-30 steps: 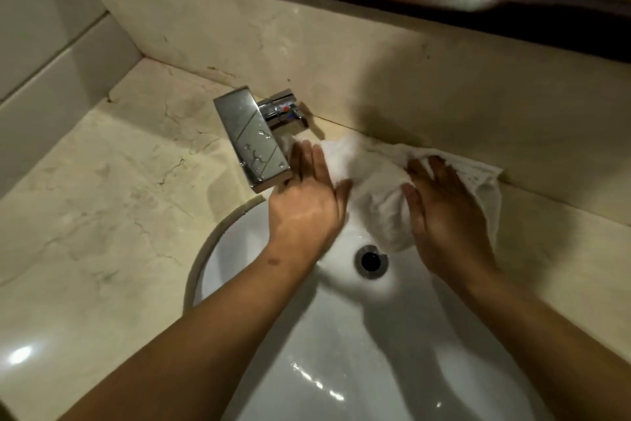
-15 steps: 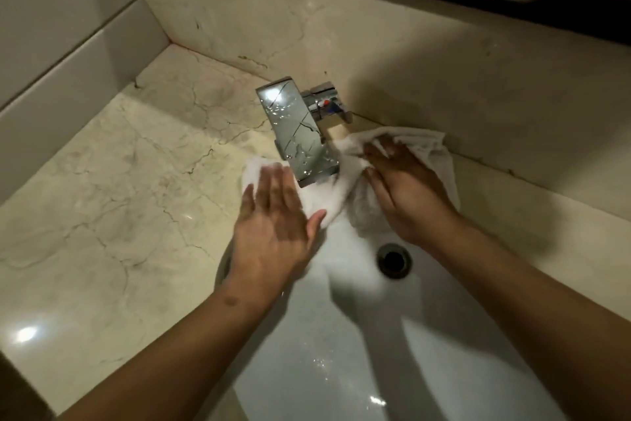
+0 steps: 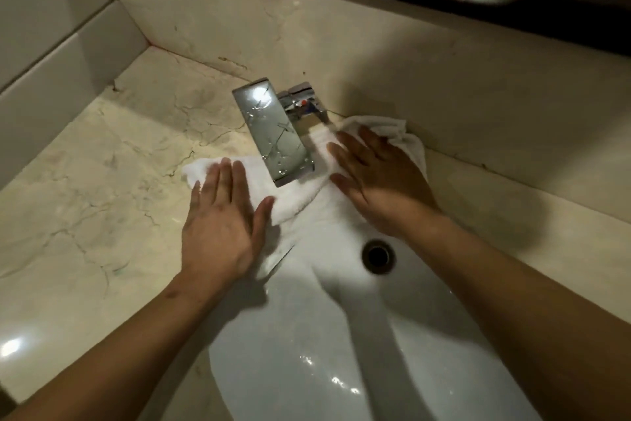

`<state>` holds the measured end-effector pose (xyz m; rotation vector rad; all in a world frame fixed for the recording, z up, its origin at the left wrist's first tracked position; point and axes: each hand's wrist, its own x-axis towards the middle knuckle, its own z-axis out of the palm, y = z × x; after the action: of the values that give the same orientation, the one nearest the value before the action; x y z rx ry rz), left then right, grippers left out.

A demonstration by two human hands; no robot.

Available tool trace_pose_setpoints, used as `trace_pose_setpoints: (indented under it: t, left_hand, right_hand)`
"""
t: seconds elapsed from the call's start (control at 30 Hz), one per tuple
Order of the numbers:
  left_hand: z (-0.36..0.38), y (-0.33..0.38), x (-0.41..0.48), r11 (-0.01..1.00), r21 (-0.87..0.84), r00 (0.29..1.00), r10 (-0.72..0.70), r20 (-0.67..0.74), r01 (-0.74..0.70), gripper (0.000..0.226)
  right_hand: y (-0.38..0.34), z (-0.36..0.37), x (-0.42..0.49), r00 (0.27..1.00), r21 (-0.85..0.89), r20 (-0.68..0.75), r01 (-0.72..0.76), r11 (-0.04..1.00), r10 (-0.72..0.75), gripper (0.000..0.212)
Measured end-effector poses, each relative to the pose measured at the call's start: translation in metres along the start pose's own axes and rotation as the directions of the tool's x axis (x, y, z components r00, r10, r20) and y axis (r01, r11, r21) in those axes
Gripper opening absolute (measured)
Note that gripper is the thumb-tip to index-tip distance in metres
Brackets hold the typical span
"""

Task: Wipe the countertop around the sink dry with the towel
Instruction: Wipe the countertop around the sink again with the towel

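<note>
Countertop (image 3: 85,198) at left, marble. Left hand (image 3: 218,226) lies flat on the left end of the towel (image 3: 293,197), fingers straight and close together, thumb splayed toward the tap (image 3: 276,134). The towel is a white band along the rear rim of the sink (image 3: 307,369); its long axis runs left to right, passing under the spout, its right end bunched against the back wall (image 3: 375,55). Right hand (image 3: 379,181) presses flat on that right part, fingers straight and slightly spread. Drain (image 3: 378,255) lies near the right wrist
</note>
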<state>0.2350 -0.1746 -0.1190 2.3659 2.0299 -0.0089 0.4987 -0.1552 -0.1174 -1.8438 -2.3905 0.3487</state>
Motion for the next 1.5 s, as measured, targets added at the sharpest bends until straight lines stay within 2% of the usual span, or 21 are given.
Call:
trace_pose_setpoints:
  t: [0.17,0.3,0.4,0.5,0.67,0.83,1.1,1.23,1.5]
  left_hand:
    - [0.007,0.020,-0.001,0.999,-0.030,0.998,-0.038,-0.041,0.037,0.083]
    - [0.006,0.037,-0.008,0.994,-0.094,0.997,-0.062,-0.048,0.057,0.083]
    - [0.008,0.059,-0.012,0.998,-0.034,0.997,-0.049,-0.059,0.047,0.084]
    - [0.010,0.085,-0.013,0.997,-0.074,0.998,-0.040,-0.050,0.036,0.082]
    - [0.009,0.137,0.000,0.982,-0.160,0.994,0.091,-0.062,-0.100,0.077]
    - [0.007,0.193,0.023,0.953,-0.176,0.968,0.251,-0.002,-0.248,0.081]
    - [0.007,0.294,-0.016,0.851,-0.206,0.867,0.498,0.019,-0.484,0.076]
    - [0.010,0.342,-0.044,0.796,-0.242,0.812,0.582,0.048,-0.555,0.077]
    - [0.008,0.420,-0.099,0.703,-0.226,0.702,0.705,0.101,-0.674,0.081]
  right_hand:
    - [0.020,-0.011,-0.018,0.999,0.039,0.035,-0.023,0.999,0.022,0.076]
    - [0.031,-0.014,-0.033,0.999,0.067,0.036,-0.038,0.997,0.035,0.073]
    - [0.047,-0.013,-0.052,0.997,0.059,0.025,-0.068,0.996,0.067,0.074]
    - [0.063,-0.015,-0.077,0.995,0.058,0.014,-0.101,0.993,0.100,0.069]
    - [0.098,-0.018,-0.131,0.973,0.100,0.017,-0.231,0.968,0.230,0.067]
    - [0.130,-0.023,-0.193,0.928,0.100,0.000,-0.370,0.924,0.371,0.059]
    - [0.171,-0.032,-0.312,0.823,0.048,-0.049,-0.564,0.824,0.566,0.060]
    - [0.186,-0.033,-0.373,0.804,0.040,-0.113,-0.584,0.811,0.584,0.059]
    - [0.197,-0.029,-0.479,0.732,0.059,-0.138,-0.666,0.743,0.667,0.060]
